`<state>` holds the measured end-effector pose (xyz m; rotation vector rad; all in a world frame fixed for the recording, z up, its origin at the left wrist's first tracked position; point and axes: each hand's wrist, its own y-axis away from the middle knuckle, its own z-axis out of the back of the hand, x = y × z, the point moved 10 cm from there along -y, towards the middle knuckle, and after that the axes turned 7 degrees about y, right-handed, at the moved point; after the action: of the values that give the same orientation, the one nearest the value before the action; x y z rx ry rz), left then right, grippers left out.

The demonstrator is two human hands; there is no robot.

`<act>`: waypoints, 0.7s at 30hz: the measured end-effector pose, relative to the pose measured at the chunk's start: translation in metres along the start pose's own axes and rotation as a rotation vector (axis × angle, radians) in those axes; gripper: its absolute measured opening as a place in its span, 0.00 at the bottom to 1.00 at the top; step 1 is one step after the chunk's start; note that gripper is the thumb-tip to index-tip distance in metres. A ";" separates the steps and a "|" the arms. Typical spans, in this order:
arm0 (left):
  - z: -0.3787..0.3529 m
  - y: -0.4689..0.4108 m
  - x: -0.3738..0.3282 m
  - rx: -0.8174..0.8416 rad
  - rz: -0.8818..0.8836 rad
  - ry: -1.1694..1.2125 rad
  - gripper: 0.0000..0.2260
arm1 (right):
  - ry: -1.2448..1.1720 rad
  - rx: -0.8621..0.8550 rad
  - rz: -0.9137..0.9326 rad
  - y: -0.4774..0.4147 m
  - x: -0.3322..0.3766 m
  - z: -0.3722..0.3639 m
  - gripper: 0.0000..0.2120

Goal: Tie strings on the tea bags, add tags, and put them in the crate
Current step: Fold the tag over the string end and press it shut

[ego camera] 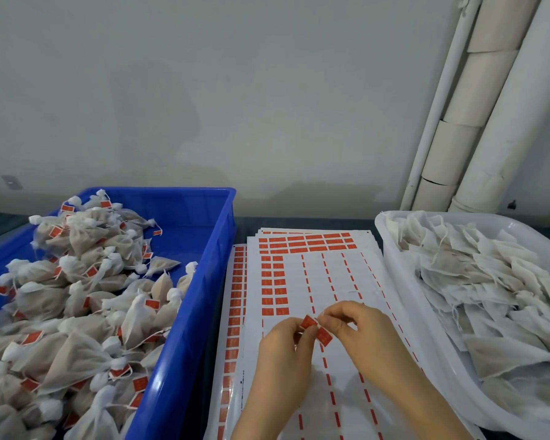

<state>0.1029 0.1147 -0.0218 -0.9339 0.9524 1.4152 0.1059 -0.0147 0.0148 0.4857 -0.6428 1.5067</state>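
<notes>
Item: red tag (324,336), pinched between the fingertips of our left hand (283,347) and right hand (356,325), over the near half of the label sheets (315,274). Step, as we judge it: tagging; we cannot tell whether a string lies in the fold. The next move calls for pressing the tag squarely closed. Table's left edge: blue crate (204,281) of tagged tea bags (77,296). Right edge: white tub (391,249) of untagged bags (473,281).

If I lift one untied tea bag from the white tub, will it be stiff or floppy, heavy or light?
Probably floppy: the tea bags lie limp and creased in the white tub. Likely light, as thin mesh only partly filled. Their loose strings may snag neighbours.
</notes>
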 end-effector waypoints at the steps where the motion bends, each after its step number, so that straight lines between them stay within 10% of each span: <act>1: 0.001 0.000 -0.001 -0.005 -0.011 -0.016 0.07 | -0.006 0.002 0.007 0.000 0.002 0.001 0.03; 21: 0.010 0.008 -0.011 -0.089 -0.053 0.041 0.06 | -0.021 0.069 -0.074 0.004 -0.001 -0.001 0.07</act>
<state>0.0954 0.1202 -0.0078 -1.0510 0.8946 1.4077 0.1024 -0.0146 0.0130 0.5734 -0.5846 1.4596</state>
